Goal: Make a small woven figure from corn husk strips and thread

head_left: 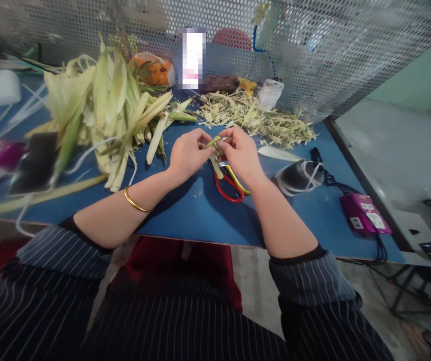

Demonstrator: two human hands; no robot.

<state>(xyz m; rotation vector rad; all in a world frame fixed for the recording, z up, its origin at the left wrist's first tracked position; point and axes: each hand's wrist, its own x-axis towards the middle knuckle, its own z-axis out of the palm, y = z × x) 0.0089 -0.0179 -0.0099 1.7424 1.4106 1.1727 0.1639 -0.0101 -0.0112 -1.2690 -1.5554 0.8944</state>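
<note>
A strip of pale green corn husk (216, 164) is pinched between my two hands over the blue table. My left hand (189, 154), with a gold bangle on its wrist, has thumb and fingertips closed on it. My right hand (242, 153) pinches the same strip from the other side, and one end hangs down below. Just under the hands lie scissors (229, 189) with red and yellow handles, their blades partly hidden. To the left rises a large bunch of whole corn husks (106, 100). Behind my hands spreads a heap of husk scraps (253, 118).
A perforated metal screen (223, 15) borders the back. On the left are a black phone (34, 163) and white cables. A dark roll wound with white string (298, 176) and a purple box with a black cord (365, 213) lie right. An orange packet (153, 68) is behind.
</note>
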